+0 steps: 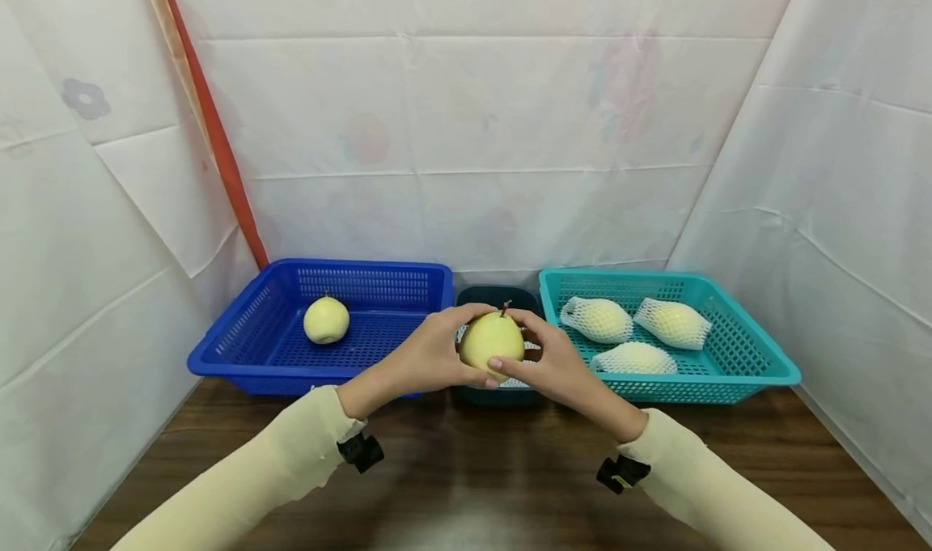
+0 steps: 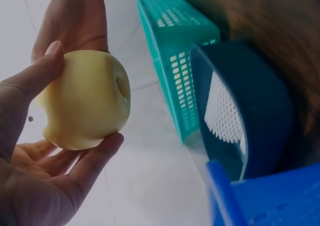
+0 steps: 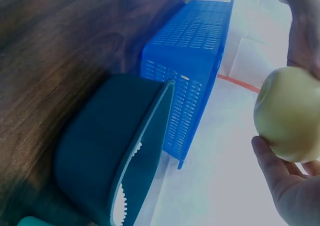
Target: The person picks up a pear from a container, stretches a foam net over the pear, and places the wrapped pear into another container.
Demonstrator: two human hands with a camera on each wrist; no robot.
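Held pear, head view: one pale yellow-green pear (image 1: pixel 492 345), unwrapped, brown stem uppermost; held up in front of the dark teal bin (image 1: pixel 497 397), between the two baskets.
Left hand, head view: the pear's left side is pinched between thumb and fingers of the left hand (image 1: pixel 435 350).
Right hand, head view: the opposite side is likewise pinched by the right hand (image 1: pixel 557 362).
Blue basket, head view: one blue slotted basket (image 1: pixel 284 370), set at the left; one unwrapped pear (image 1: pixel 326 320) is contained.
Turquoise basket, head view: one turquoise basket (image 1: pixel 717 379), set at the right; three foam-netted pears (image 1: pixel 635 358) are contained, two behind and one in front.
Table, head view: dark wood-grained table (image 1: pixel 466 486); all three containers are stood on it, backed by white printed cloth (image 1: pixel 473 114).
Bin contents, left wrist view: white foam netting (image 2: pixel 223 113) is seen inside the bin.
Pear base, left wrist view: a hollow end is shown; the pear is clasped by the left thumb and fingers, and the right hand is partly hidden behind it.
Right grip, right wrist view: a fingertip is pressed to the pear; the thumb is not shown, so the full grip cannot be told from here.
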